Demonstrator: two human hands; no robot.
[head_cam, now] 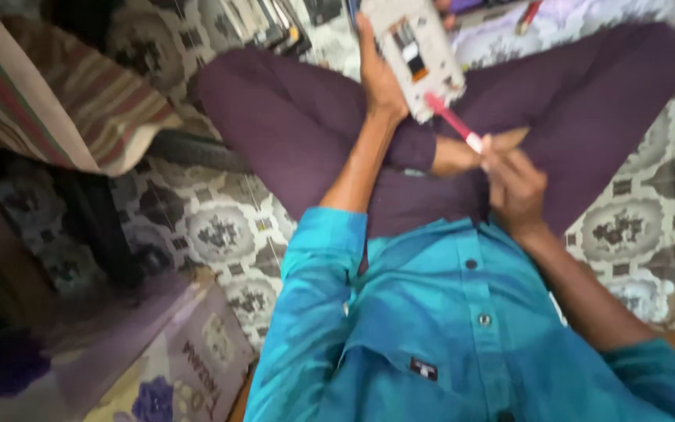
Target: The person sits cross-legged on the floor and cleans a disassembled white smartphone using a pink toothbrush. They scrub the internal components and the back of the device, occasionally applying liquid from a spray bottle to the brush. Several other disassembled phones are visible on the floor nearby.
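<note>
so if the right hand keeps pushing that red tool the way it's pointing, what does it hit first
Probably the white device held in the left hand. The right hand aims the red tool up-left, its tip seemingly at the device's lower edge; blur hides actual contact.

Soft, even indoor light, brightest on the blue shirt (447,312) and patterned floor (220,227). The left edge sinks into deep shadow. Motion blur smears the whole frame; nothing is crisp, and no glare shows.

A flat cardboard package (185,367) with purple floral print lies at bottom left on the floor. A small dark rectangular label (423,368) sits on the blue shirt's (431,312) lower front.
</note>
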